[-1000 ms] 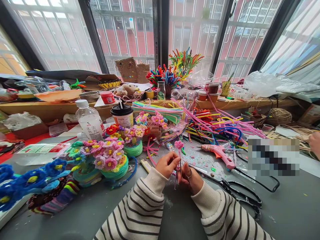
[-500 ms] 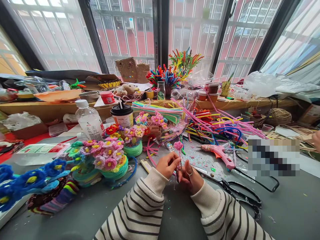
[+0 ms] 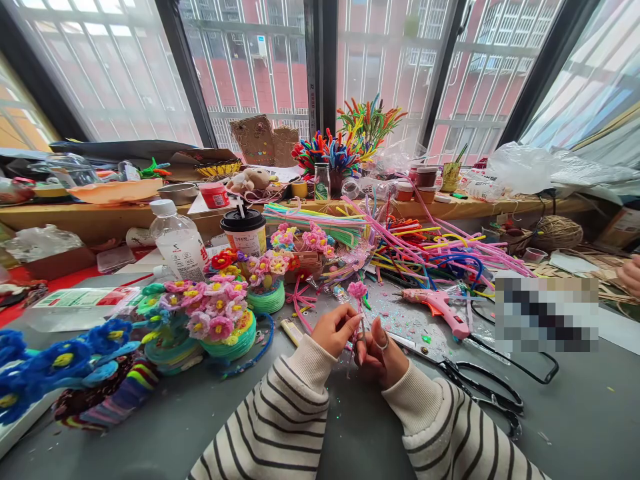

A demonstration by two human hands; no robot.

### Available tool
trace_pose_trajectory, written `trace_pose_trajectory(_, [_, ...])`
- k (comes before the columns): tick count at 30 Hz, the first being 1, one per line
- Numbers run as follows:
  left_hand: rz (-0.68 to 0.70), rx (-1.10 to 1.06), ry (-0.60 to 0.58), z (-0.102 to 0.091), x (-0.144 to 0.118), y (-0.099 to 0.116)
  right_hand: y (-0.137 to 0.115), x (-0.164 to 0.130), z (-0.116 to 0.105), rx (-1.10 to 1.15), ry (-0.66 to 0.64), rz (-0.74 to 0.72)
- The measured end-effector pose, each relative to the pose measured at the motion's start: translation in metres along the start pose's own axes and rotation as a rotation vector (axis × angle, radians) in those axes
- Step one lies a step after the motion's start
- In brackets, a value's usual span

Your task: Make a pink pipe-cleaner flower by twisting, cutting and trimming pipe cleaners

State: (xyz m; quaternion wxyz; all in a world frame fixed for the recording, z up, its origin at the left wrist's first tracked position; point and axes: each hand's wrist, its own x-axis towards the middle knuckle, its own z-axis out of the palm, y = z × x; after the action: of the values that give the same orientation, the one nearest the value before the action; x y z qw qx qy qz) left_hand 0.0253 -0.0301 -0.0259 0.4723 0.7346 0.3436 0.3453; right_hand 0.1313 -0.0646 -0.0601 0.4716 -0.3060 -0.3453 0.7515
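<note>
Head view, and I read it from the left edge across: blue flowers (image 3: 60, 357) made of fuzzy wire lie on the grey tabletop (image 3: 150, 427), with a cluster of pink flowers (image 3: 215, 307) on a green coiled base just to their right. Behind those stand a clear water bottle (image 3: 176, 240) and a cup with a black lid (image 3: 245, 230). Near the middle I see the left hand (image 3: 334, 330), its striped sleeve resting on the tabletop; its grip is clenched, thumb and fingertips pinching the thin stem of a small pink flower (image 3: 357, 290) that stands upright above both hands. Directly beside it, touching, is the right hand (image 3: 381, 353), a ring on one finger; its grip is likewise clenched on the lower part of the same stem, and I cannot tell whether it holds anything else. So the pink flower sits between the two hands, just in front of the person's chest, above the tabletop. Farther right a pink glue gun (image 3: 440, 307) lies on its side, and black scissors (image 3: 480, 390) lie flat near the right sleeve. Behind them spreads a heap of coloured fuzzy wires (image 3: 435, 250). At the far right edge another person's hand (image 3: 631, 275) shows partly
</note>
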Motion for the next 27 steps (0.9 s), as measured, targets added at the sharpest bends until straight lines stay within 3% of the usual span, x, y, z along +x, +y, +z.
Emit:
trace_pose_trajectory(9, [-0.014, -0.008, 0.039, -0.0009, 0.0011, -0.0020, 0.0035, -0.0006, -0.0043, -0.120, 0.133, -0.113])
trace_pose_trajectory(16, [-0.007, -0.065, 0.030, -0.0005, 0.0020, -0.0018, -0.0002, -0.0017, -0.0003, -0.105, 0.003, -0.035])
trace_pose_trajectory(22, [0.004, -0.058, 0.038, -0.0012, 0.0014, -0.0018, 0.0024, -0.0002, -0.0071, -0.329, 0.147, -0.166])
trace_pose_trajectory(27, [0.002, -0.068, 0.064, -0.0022, 0.0016, 0.0011, 0.0001, -0.0022, -0.0050, -0.444, 0.130, -0.204])
